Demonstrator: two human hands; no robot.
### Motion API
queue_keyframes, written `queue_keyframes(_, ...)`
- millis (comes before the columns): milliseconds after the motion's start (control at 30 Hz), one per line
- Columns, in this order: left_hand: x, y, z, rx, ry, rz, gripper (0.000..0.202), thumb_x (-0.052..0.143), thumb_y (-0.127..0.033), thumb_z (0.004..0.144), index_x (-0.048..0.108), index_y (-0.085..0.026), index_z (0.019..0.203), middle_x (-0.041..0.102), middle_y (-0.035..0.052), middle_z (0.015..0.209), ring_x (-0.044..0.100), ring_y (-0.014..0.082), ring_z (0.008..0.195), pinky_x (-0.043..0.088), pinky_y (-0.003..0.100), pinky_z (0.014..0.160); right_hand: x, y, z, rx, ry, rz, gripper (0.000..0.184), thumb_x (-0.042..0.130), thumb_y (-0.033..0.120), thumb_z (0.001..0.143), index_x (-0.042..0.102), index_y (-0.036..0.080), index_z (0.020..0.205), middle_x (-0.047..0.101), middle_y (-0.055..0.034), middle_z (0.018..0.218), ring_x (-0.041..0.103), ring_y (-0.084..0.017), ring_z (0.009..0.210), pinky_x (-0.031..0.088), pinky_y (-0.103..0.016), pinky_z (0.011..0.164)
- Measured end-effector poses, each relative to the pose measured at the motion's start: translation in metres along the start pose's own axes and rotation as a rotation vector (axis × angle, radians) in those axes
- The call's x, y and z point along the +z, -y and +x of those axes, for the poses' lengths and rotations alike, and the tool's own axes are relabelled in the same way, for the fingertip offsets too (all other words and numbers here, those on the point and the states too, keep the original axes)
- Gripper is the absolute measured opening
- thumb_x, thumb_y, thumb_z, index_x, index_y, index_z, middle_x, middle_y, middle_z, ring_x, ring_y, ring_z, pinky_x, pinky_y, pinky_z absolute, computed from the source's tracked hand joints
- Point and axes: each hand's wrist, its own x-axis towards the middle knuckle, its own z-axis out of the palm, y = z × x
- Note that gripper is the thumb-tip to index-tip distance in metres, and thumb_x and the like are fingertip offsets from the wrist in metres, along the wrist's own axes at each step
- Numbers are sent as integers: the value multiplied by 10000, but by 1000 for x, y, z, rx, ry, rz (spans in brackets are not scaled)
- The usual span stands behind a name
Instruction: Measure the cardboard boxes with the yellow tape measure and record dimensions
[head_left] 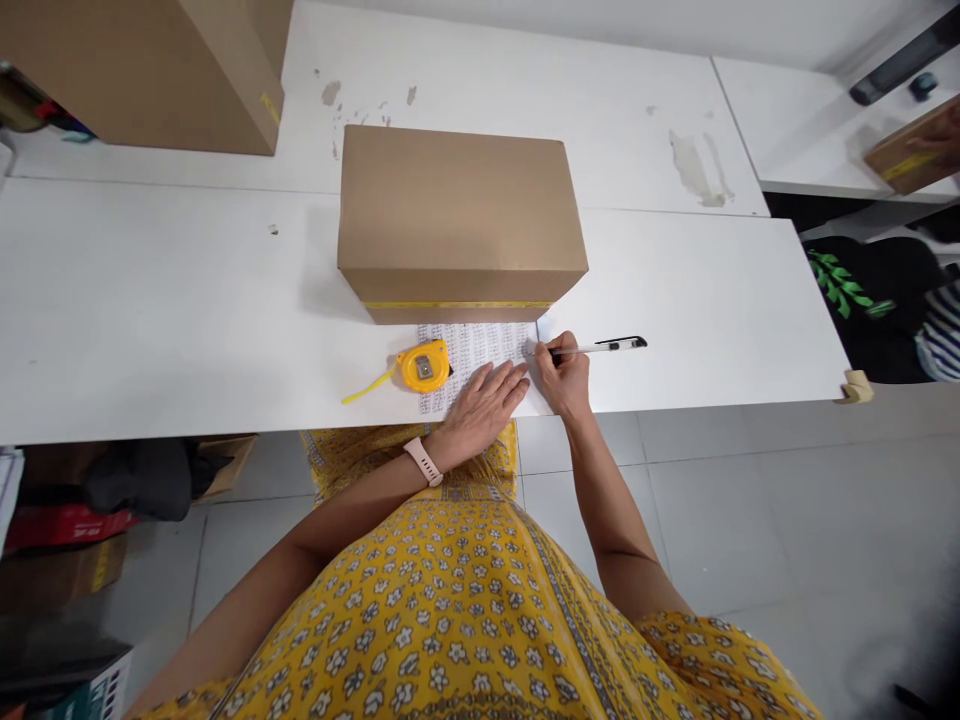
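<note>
My right hand (564, 375) is closed around a pen (611, 344), whose tip meets a sheet of paper (480, 345) covered in rows of small writing. Flat on that sheet lies my left hand (484, 410), its fingers stretched out beside the pen hand. Just left of it a yellow tape measure (425, 367) rests partly on the paper, with a short length of yellow blade pulled out. Behind both hands stands a closed cardboard box (459, 205) with yellow tape along its lower front; the far end of the paper goes out of sight at the box.
A larger cardboard box (187, 80) stands at the back left of the white table (187, 330). On the right, another person's hand touches a small box (911, 150). Dark clothing (870, 290) is beyond the table's right end. Boxes and bags fill the lower left.
</note>
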Motion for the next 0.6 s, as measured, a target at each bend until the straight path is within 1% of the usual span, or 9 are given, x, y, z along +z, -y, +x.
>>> queue_keyframes(200,-1,0,0,0,7,-2,578,497,-175,1003,437,-106,1574,378,139,1689,320,303,1572,250,516,1302,1,0,0,-6,2,-14,266,616,388,883,440,255,734,465,79,538,404,-104,518,350,-280,560)
queue_keyframes(500,-2,0,0,3,4,10,560,486,-171,1010,450,-91,1563,387,144,1683,333,311,1564,265,515,1296,1,-2,0,10,-8,4,267,638,379,880,456,248,735,466,78,560,408,-104,533,348,-278,569)
queue_keyframes(567,-1,0,-1,-1,4,5,569,490,-174,1008,445,-101,1571,380,140,1688,322,306,1571,256,516,1300,3,-3,-1,4,-24,16,271,632,382,894,455,248,741,466,74,578,415,-108,551,358,-277,579)
queue_keyframes(600,0,0,-1,-2,4,4,573,491,-176,1009,439,-106,1575,373,135,1692,317,303,1573,252,515,1301,3,-4,-1,-3,-54,24,276,624,392,907,452,248,746,467,71,591,422,-112,563,364,-276,585)
